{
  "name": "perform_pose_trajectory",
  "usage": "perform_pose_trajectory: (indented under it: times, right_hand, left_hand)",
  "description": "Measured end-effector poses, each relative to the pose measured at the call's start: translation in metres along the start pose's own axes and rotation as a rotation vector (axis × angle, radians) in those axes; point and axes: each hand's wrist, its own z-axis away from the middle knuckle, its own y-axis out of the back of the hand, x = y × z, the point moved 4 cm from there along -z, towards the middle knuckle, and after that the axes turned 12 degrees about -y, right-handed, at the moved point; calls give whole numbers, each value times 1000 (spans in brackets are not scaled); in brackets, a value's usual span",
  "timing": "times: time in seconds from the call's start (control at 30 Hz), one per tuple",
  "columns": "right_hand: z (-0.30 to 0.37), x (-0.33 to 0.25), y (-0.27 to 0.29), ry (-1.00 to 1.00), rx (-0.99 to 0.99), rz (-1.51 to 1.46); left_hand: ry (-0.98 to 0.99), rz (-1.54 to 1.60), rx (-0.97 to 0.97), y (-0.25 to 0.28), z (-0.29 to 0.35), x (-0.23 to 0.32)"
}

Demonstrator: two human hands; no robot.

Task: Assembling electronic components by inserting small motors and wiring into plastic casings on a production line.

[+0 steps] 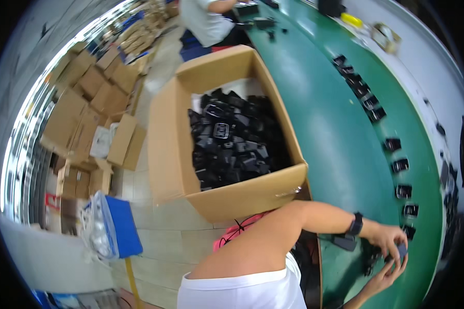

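My left hand [385,238], with a dark watch [355,224] on its wrist, reaches over the green table at the lower right. Its fingers are closed round a small dark grey-blue block-shaped piece [402,251]. Just below, my right hand [387,276] has its fingertips curled against the same piece from the near side. The fingers partly cover it, so its exact kind does not show. Beside my left hand lies a black block-shaped part [409,232]. Dark small parts [371,260] sit near my right hand, and a flat black box-shaped piece [344,242] lies under my left wrist.
A large open cardboard box [165,149] full of black plastic parts [232,139] stands beside the green table [319,118]. Several black parts [402,165] form a row along its far side. Another person [206,23] works farther up. Stacked cartons [87,113] and a blue bin [121,226] are at left.
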Motion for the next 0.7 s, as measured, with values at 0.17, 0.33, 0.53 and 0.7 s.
perform_pose_trajectory:
  times: [0.17, 0.33, 0.53, 0.7]
  right_hand:
    - [1, -46, -3, 141, 35, 100]
    - [-1, -39, -3, -102, -93, -69]
    - [1, -67, -8, -21, -360, -233]
    - [-9, -5, -4, -140, -297, -196]
  left_hand:
    - [8, 227, 24, -9, 4, 0]
    - [-4, 197, 23, -6, 2, -7]
    - [-20, 169, 68, 5, -4, 1]
    - [-100, -253, 9, 7, -2, -1]
